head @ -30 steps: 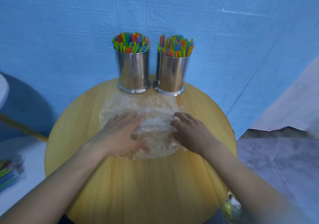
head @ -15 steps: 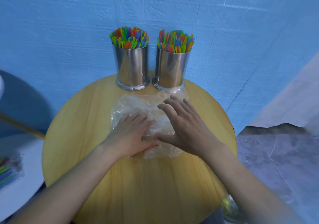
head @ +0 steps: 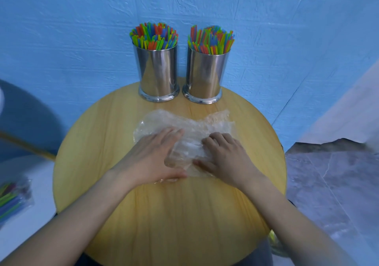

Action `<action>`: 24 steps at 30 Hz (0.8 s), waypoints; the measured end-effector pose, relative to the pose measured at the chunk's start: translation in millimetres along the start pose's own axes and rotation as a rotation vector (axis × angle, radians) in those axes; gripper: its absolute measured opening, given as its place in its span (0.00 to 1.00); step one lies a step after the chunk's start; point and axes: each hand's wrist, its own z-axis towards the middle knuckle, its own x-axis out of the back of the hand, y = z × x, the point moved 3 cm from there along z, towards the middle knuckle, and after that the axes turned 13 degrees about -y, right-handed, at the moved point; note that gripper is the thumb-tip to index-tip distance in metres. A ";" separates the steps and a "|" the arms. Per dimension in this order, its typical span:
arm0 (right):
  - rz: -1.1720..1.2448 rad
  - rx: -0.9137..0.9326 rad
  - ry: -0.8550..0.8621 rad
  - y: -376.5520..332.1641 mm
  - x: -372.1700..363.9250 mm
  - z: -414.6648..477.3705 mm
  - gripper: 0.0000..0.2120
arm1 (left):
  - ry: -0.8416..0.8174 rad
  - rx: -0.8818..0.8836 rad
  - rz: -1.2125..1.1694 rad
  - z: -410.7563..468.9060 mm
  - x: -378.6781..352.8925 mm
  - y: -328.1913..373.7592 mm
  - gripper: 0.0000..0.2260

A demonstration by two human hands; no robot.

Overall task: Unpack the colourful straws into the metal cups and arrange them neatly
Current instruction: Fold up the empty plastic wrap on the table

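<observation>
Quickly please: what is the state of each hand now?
Left hand: open, flat on the plastic bag.
Right hand: fingers bent on the bag; grip cannot be told.
</observation>
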 end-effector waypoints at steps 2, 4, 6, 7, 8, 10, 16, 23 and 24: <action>-0.023 0.002 0.060 -2.4 3.7 -4.3 0.23 | 0.038 0.011 -0.026 5.0 0.1 0.1 0.38; 0.002 0.003 0.097 -3.4 6.3 -10.7 0.21 | 0.107 -0.003 0.021 10.1 3.8 9.7 0.25; 0.057 -0.045 0.111 -1.0 10.8 -21.1 0.27 | 0.185 -0.028 0.019 13.5 5.1 24.5 0.15; 0.083 -0.080 0.120 1.7 12.0 -28.1 0.29 | 0.225 -0.051 0.001 14.6 4.7 32.9 0.12; 0.098 -0.118 0.127 4.5 12.6 -36.4 0.25 | 0.256 -0.075 -0.025 16.2 3.5 42.1 0.09; 0.193 -0.186 0.121 11.4 10.4 -55.7 0.15 | 0.295 -0.113 -0.126 19.8 -2.4 63.9 0.06; 0.537 -0.473 0.358 36.8 9.4 -148.2 0.06 | 0.362 -0.260 -0.421 30.9 -32.0 173.1 0.06; 1.254 -0.501 0.478 87.1 13.2 -257.4 0.23 | 0.304 -0.406 -0.583 44.0 -80.0 312.8 0.14; 1.296 -0.542 0.523 100.7 5.3 -267.3 0.23 | 0.263 -0.419 -0.589 45.5 -93.4 328.8 0.15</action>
